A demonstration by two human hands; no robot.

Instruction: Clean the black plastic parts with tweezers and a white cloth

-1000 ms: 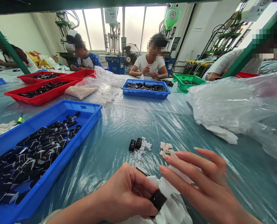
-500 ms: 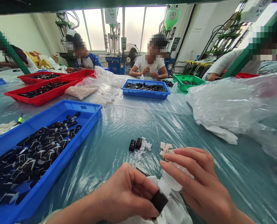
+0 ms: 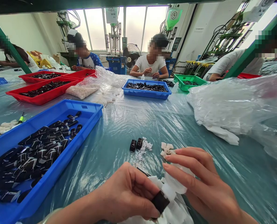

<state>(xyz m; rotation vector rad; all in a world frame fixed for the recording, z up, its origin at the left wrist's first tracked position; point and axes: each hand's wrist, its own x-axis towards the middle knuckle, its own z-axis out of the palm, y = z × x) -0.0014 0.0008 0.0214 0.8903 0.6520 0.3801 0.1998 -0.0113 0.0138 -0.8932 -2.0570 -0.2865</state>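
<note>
Clear plastic (image 3: 119,124) covers the table, and a big blue tray (image 3: 66,112) stands on it, my mark for every place. Nearest, to the right of the tray, my left hand (image 3: 129,194) is clamped on a black piece (image 3: 161,201), thumb and fingers pinching it. Farther right of the tray, my right hand (image 3: 208,186) is curled round a cloudy bottle (image 3: 175,182), whose neck comes up to the piece's end; I can't tell whether anything is flowing. So this one looks part-done to me. Crumpled tissue (image 3: 177,213) lies under the work, also right of the tray. A little beyond, level with the tray's middle and to its right, a black pair (image 3: 133,145) lies next to white scraps (image 3: 141,154), with pale blocks (image 3: 166,147) farther right. Many similar ones make a heap (image 3: 40,152) inside the tray; whether they are finished or waiting I can't tell, so I can't count what is left. Past the tray's far end are red boxes (image 3: 41,99); beyond it to the right, a blue box (image 3: 146,94) and a green box (image 3: 182,87), all with dark parts in them. Co-workers (image 3: 144,63), a fan (image 3: 130,56) and tall machines (image 3: 113,43) are farthest beyond the tray.
</note>
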